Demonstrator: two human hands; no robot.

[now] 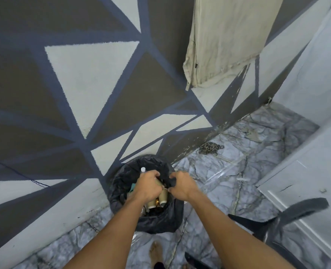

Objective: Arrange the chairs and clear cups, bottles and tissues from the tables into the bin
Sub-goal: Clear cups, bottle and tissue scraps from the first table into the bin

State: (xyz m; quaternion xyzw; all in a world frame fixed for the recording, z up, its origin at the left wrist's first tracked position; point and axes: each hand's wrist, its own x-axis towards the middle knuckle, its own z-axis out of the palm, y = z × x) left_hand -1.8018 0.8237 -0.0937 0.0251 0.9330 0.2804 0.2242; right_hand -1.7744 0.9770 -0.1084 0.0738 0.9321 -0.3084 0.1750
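A bin [125, 193] lined with a black plastic bag stands on the floor against the patterned wall. My left hand [149, 186] is over its mouth, shut on a bundle of brown paper cups [159, 199] and a clear bottle whose white cap [143, 169] pokes out above my fingers. Something teal [132, 188] shows under the hand. My right hand [181, 186] pinches the right rim of the black bag [170, 180]. More rubbish lies inside the bin under the cups.
A dark chair [289, 216] stands at the lower right beside a white door [316, 171]. A metal chain [209, 148] lies on the marble floor by the wall. A beige curtain [228, 39] hangs above. My bare foot [156, 253] is just before the bin.
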